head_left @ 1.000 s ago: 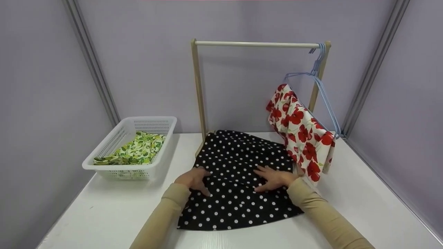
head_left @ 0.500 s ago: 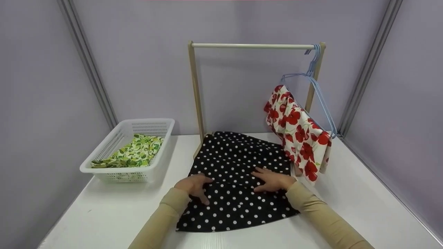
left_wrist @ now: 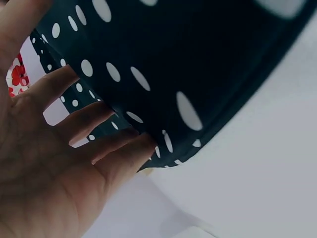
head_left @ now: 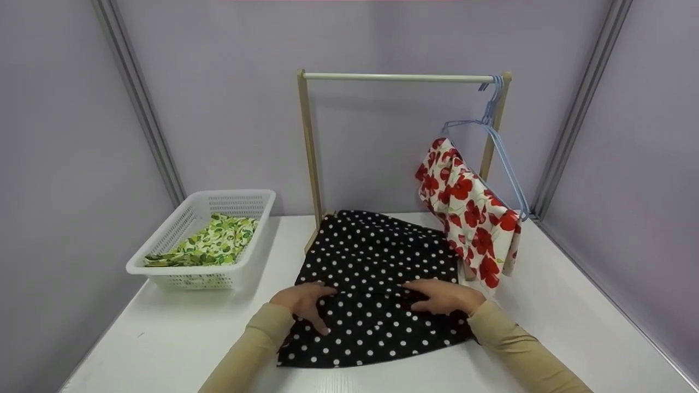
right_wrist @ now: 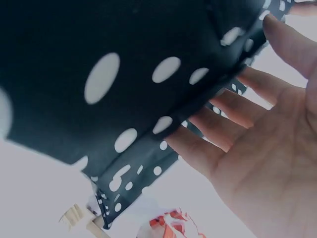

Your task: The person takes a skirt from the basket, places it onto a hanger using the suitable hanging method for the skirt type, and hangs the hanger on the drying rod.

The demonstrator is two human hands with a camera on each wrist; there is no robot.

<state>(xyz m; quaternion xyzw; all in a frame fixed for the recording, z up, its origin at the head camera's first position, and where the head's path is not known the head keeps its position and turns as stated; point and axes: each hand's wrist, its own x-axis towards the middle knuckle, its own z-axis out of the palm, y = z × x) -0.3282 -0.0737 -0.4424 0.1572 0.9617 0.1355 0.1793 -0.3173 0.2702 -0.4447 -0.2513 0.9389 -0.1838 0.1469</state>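
A black skirt with white polka dots (head_left: 371, 333) lies spread on the table, wider at its near hem and creased across the middle. On its left side rests my left hand (head_left: 302, 303), thumb apart from the fingers. My right hand (head_left: 449, 296) lies on the opposite side, its fingers pointing inward. In the left wrist view, the extended fingers (left_wrist: 74, 119) meet the dotted cloth (left_wrist: 133, 64), which hides their tips. The right wrist view has the fingers (right_wrist: 233, 116) similarly reaching the skirt's edge (right_wrist: 163, 124), their tips partly covered.
Behind the skirt stands a clothes rack (head_left: 398, 77) with a pale rail and wooden posts. Blue hangers (head_left: 505, 158) hang at its right end, one carrying a red-flowered white garment (head_left: 472, 213). At left, a white plastic basket (head_left: 251, 262) contains a folded green-patterned cloth (head_left: 218, 237).
Both hands have slid nearer to me over the skirt, and the right one has also shifted outward. The head view has tilted slightly; the skirt stays in place.
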